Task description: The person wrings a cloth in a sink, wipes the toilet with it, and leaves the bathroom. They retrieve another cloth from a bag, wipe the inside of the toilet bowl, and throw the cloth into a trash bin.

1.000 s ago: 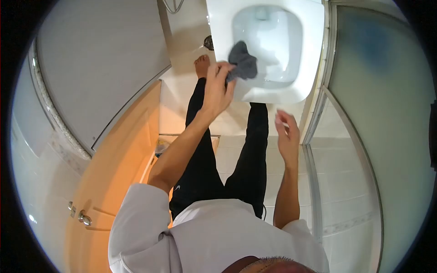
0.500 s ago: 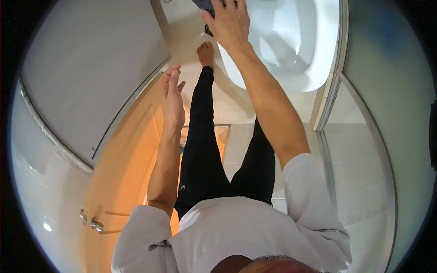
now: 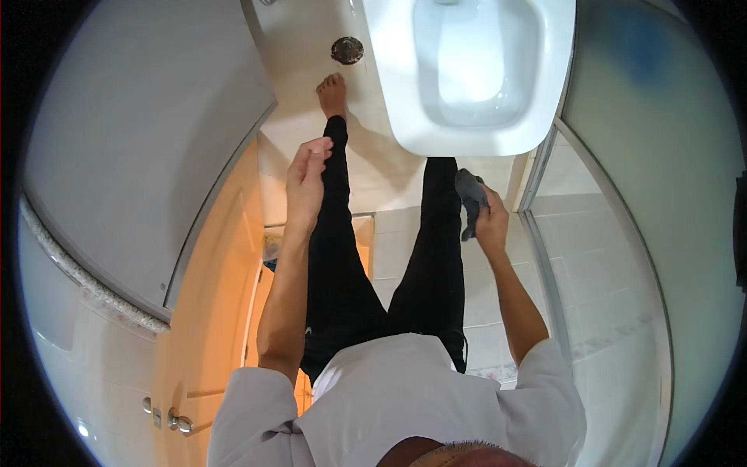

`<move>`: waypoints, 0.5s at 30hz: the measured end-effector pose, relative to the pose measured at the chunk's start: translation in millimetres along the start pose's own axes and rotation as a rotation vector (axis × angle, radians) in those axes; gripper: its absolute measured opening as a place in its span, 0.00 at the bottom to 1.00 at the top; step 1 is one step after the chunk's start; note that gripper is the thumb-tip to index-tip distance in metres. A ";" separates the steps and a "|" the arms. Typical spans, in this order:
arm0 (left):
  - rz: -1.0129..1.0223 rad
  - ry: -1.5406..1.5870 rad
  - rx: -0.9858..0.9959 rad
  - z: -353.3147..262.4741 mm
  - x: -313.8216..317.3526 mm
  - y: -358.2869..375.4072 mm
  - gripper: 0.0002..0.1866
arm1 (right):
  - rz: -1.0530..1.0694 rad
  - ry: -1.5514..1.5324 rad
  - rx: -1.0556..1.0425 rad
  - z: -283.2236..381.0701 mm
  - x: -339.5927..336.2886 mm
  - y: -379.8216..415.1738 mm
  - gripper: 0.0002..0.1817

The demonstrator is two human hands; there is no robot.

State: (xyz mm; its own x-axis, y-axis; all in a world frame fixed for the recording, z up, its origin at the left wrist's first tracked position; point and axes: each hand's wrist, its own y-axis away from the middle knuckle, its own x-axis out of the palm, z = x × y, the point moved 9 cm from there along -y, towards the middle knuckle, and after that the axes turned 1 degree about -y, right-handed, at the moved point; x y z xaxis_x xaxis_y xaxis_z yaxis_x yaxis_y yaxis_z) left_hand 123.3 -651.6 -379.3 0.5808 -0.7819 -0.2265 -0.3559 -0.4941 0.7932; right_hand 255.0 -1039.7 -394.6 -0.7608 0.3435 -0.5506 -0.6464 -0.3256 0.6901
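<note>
A dark grey cloth [image 3: 469,198] hangs bunched in my right hand [image 3: 492,224], whose fingers are closed on it. This hand is beside my right leg, just below the front rim of the white toilet bowl [image 3: 395,117]. My left hand [image 3: 306,185] is raised in front of my left shin, its fingers loosely bent with nothing visible in them. It touches neither the toilet nor the cabinet panel.
A round floor drain [image 3: 347,50] lies beyond my bare left foot [image 3: 332,95]. Along the left run a grey panel [image 3: 148,132] and an orange-lit door [image 3: 214,288] with a metal knob [image 3: 180,421]. A frosted glass screen [image 3: 646,156] stands at the right.
My right hand has come back from over the toilet's left side to beside my right leg, carrying the cloth. My left hand has moved slightly down and right, its fingers more bent.
</note>
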 end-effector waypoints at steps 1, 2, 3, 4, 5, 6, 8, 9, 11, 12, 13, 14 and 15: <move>0.060 0.000 0.003 4.0 12.7 2.0 0.19 | 0.094 -0.259 0.164 -5.3 -3.8 4.7 0.23; 0.100 -0.012 0.020 7.5 25.2 3.0 0.18 | 0.236 -0.539 0.314 -3.6 4.4 7.9 0.21; 0.168 0.022 0.022 12.9 41.7 4.7 0.18 | 0.235 -0.535 0.314 19.0 -6.5 4.2 0.21; 0.238 -0.003 0.045 8.1 56.8 7.5 0.19 | 0.329 -0.886 0.385 55.9 -3.8 0.9 0.22; 0.306 -0.029 0.068 3.0 71.8 13.0 0.21 | 0.425 -1.238 0.452 91.0 0.2 -0.3 0.23; 0.304 -0.025 0.069 -12.3 80.7 21.7 0.21 | 0.426 -1.234 0.450 108.6 -2.0 -5.3 0.23; 0.477 0.145 0.132 -62.4 105.9 44.0 0.26 | 0.534 -1.527 0.466 144.9 7.1 -15.4 0.24; 0.477 0.145 0.132 -65.1 108.1 44.3 0.26 | 0.535 -1.526 0.466 150.5 13.8 -18.1 0.24; 0.608 0.130 0.070 -61.6 121.9 45.5 0.31 | 0.392 -1.263 0.384 148.9 15.4 -27.5 0.26; 0.587 0.149 0.073 -55.9 120.0 38.6 0.28 | 0.387 -1.264 0.392 151.6 17.5 -29.6 0.26; 0.538 0.165 0.086 -57.9 116.8 30.9 0.22 | 0.365 -1.218 0.293 159.9 11.3 -34.6 0.27; 0.505 0.151 0.105 -54.6 112.1 23.4 0.20 | 0.344 -1.168 0.193 167.2 4.1 -38.5 0.28; 0.469 0.138 0.131 -54.1 106.0 14.9 0.18 | 0.341 -1.166 0.195 167.3 3.1 -41.4 0.28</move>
State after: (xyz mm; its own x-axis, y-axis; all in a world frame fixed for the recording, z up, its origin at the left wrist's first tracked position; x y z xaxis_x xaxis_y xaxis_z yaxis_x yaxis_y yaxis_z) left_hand 219.2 -721.3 -360.9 0.4248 -0.8778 0.2215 -0.6854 -0.1520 0.7121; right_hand 289.1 -877.8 -346.3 -0.3177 0.8807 0.3514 -0.3289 -0.4500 0.8303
